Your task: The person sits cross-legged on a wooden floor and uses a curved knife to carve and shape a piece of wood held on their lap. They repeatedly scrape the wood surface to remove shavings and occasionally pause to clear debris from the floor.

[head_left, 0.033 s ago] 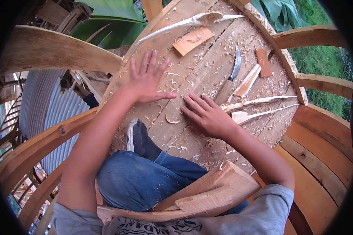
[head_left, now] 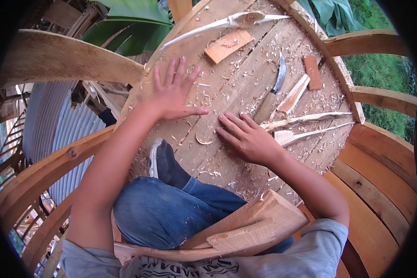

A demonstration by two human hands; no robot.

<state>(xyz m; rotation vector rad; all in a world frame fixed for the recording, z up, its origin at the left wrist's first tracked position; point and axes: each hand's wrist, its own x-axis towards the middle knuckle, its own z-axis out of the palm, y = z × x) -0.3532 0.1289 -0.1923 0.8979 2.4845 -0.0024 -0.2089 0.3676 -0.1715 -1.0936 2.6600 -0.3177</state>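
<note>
My left hand [head_left: 171, 95] lies flat on the plank floor [head_left: 227, 95], its fingers spread and holding nothing. My right hand [head_left: 248, 136] rests palm down on the same boards, fingers stretched out and empty. A knife [head_left: 280, 76] with a curved blade and wooden handle lies just beyond the right hand. Beside it is a tapered, partly carved wood piece [head_left: 293, 96]. Two long, thin carved pieces lie right of my hand: a rough strip [head_left: 306, 119] and a paddle-ended one [head_left: 285, 137]. Across my lap sits a large carved wood piece [head_left: 259, 227].
Wood shavings [head_left: 213, 173] litter the boards. Farther off lie a wood block [head_left: 229, 46], a small reddish block [head_left: 312, 72] and a long pale carved stick [head_left: 199, 31]. A raised rim [head_left: 345, 81] and curved slats [head_left: 375, 95] surround the floor. My shoe [head_left: 164, 162] is near the left hand.
My right hand has slid very slightly to the right over the boards. The left hand stays in place, still spread flat.
</note>
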